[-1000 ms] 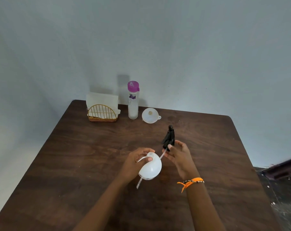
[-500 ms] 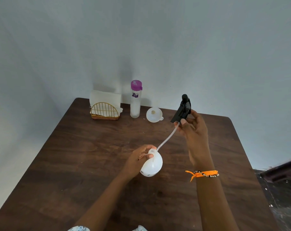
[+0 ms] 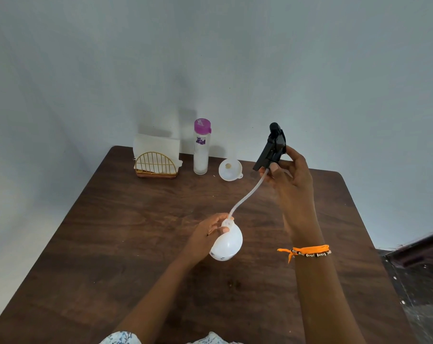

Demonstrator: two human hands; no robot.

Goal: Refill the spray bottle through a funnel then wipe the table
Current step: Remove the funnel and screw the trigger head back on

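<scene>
Room: plain pale wall (image 3: 235, 58) behind; dark wood table (image 3: 136, 232) w/ everything on it.
Changed: a sec ago the black trigger head (image 3: 272, 147) sat low by the bottle; now it's lifted up and away, dip tube (image 3: 247, 194) nearly drawn out, only its tip at the neck. I read that as the bottle about to be open for refill.
Left hand (image 3: 205, 234): low, wrist on my side; grip pinching the neck of the white spray bottle (image 3: 226, 242), body tilted, hanging just below the fingers.
Right hand (image 3: 290, 175): raised, forearm upright, orange bracelet (image 3: 307, 252) at wrist; grip pressed round the trigger head's base.
Funnel (image 3: 230, 170): on table, just left of the right grip, untouched.
Water bottle (image 3: 201, 147): purple cap on, beyond the funnel.
Napkins (image 3: 157, 157): in wire holder, farthest from the right grip.
Next (my guess): clear tube, park head, fetch funnel.
</scene>
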